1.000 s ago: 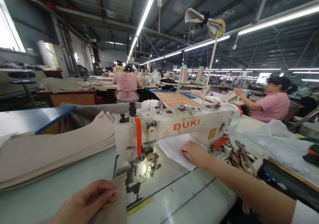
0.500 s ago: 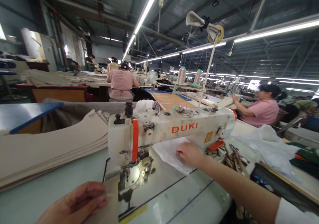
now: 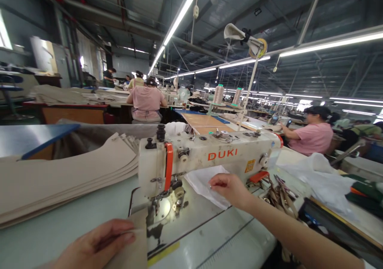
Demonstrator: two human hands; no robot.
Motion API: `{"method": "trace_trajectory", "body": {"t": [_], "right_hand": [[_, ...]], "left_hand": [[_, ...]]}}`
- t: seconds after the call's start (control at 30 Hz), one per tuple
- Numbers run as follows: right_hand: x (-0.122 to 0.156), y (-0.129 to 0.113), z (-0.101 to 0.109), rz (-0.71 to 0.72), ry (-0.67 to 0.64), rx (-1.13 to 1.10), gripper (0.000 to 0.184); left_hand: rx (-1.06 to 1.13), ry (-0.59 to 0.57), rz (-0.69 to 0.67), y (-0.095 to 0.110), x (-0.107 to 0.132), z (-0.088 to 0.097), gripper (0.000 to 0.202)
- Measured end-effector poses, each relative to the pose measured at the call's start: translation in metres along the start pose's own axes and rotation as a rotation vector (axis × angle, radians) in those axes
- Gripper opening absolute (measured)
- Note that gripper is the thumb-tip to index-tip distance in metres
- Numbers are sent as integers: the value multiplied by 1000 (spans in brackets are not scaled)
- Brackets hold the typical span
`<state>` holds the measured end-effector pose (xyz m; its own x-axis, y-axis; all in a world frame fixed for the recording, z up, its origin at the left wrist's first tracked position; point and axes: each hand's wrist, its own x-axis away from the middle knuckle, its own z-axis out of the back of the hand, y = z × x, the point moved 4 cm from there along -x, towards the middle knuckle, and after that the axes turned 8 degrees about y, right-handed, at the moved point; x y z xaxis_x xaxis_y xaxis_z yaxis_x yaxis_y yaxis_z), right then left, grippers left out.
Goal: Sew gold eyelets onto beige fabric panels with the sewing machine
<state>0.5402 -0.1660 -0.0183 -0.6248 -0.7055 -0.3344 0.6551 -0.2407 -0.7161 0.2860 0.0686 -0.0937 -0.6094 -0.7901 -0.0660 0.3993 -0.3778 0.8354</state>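
Note:
My left hand [image 3: 100, 243] is closed in a pinch at the lower left, over a beige fabric panel [image 3: 139, 229]. A thin pale strip [image 3: 134, 231] sticks out between its thumb and fingers. Under the arm of the sewing machine [image 3: 194, 153] lies a white sheet [image 3: 199, 181], which may be cloth or paper. My right hand [image 3: 229, 187] is over this sheet, thumb and fingertips pinched together. Something small and shiny shows at those fingertips, too small to name. The lit needle area [image 3: 163, 209] sits between my two hands.
Stacked beige panels [image 3: 74, 173] lie left of the machine. To the right are fabric strips with scissors [image 3: 279, 189] and a clear plastic bag [image 3: 317, 177]. Thread cones [image 3: 218, 94] stand behind. Co-workers [image 3: 146, 101] sit farther back; another person [image 3: 314, 131] sits at right.
My right hand's fingertips have come up a little from the white sheet, and a small shiny thing now shows between them. My left hand stays near the beige panel. The view has shifted slightly.

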Motion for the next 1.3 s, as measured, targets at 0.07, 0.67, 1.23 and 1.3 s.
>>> {"method": "trace_trajectory", "body": {"t": [0.07, 0.67, 1.23, 1.3], "right_hand": [[11, -11, -7, -6, -30, -98, 18], [46, -79, -147, -463, -312, -965, 31], [44, -75, -145, -141, 24, -815, 11], [44, -75, -144, -156, 28, -823, 10]], "left_hand": [[-43, -90, -70, 16, 10, 5, 30], [244, -102, -115, 53, 48, 9, 17], [-90, 1, -381, 61, 61, 5, 17], [-116, 8, -402, 61, 61, 5, 18]]}}
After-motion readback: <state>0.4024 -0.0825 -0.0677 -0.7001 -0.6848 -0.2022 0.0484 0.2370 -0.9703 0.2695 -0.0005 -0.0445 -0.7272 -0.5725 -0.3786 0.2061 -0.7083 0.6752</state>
